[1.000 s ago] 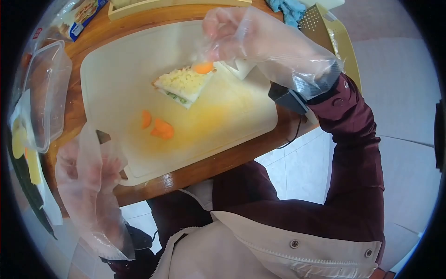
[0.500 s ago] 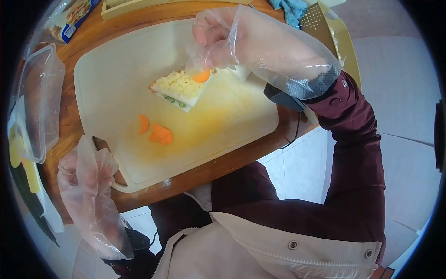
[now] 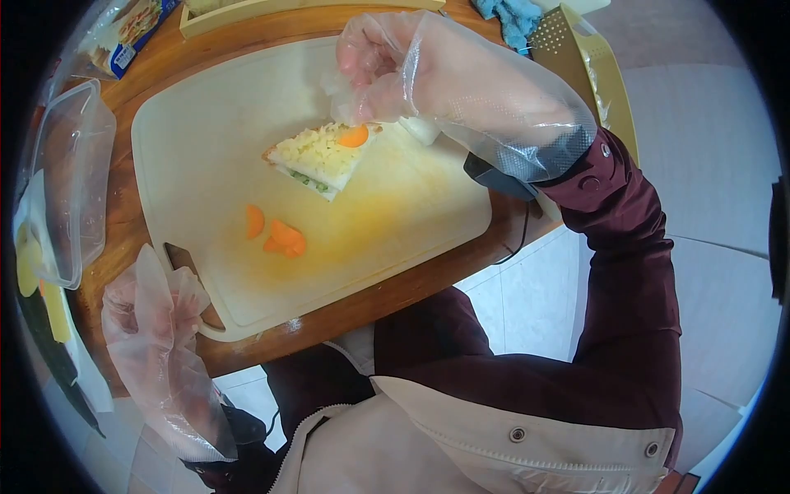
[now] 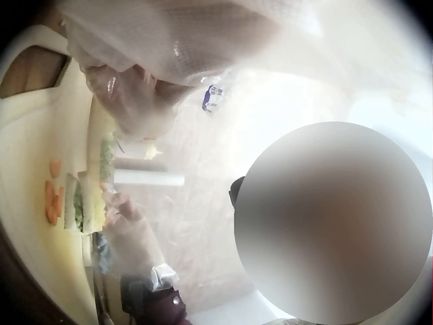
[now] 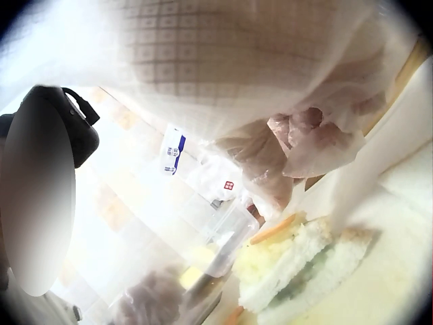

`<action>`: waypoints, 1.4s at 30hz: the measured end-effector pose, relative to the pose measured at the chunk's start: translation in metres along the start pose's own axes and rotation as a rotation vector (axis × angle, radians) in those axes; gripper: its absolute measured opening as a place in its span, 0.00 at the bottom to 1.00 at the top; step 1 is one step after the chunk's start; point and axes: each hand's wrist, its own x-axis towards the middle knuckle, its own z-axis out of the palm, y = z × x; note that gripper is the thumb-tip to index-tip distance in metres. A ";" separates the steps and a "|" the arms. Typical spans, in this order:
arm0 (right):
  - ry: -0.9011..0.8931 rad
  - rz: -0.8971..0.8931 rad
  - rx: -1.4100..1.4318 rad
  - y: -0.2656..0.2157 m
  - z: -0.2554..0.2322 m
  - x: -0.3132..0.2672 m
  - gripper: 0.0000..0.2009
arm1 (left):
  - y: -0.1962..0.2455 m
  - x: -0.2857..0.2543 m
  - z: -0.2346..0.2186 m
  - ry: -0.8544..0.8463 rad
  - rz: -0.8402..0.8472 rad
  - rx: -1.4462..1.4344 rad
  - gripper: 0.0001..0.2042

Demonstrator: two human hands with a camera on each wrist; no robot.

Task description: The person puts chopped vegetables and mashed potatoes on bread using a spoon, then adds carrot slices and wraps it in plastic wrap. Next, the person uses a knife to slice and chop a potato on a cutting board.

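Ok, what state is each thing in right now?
Sandwich wedge: cut, topped, green filling showing
Carrot slice: on the topping
Other carrot pieces: cut, loose
Cutting board: flat, stained yellow
Blue cloth: crumpled
Right hand: gloved, fingers curled; grip unclear
Left hand: gloved, loosely curled, holding nothing

Matt plastic-looking cutting board on wood (slightly glossy).

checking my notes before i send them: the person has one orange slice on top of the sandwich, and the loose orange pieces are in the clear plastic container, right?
The place of the loose orange pieces is wrong: the head view shows them on the cutting board. One orange slice is on top of the sandwich.
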 end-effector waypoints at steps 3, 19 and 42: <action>0.006 0.006 -0.008 0.000 -0.002 -0.001 0.16 | 0.002 -0.001 0.002 0.071 -0.052 0.047 0.19; 0.082 -0.104 0.317 0.026 0.006 0.002 0.21 | 0.004 -0.003 0.005 -0.106 0.098 -0.013 0.13; 0.527 0.561 -0.536 0.031 -0.026 -0.132 0.15 | 0.000 0.023 -0.015 0.221 -0.049 0.312 0.14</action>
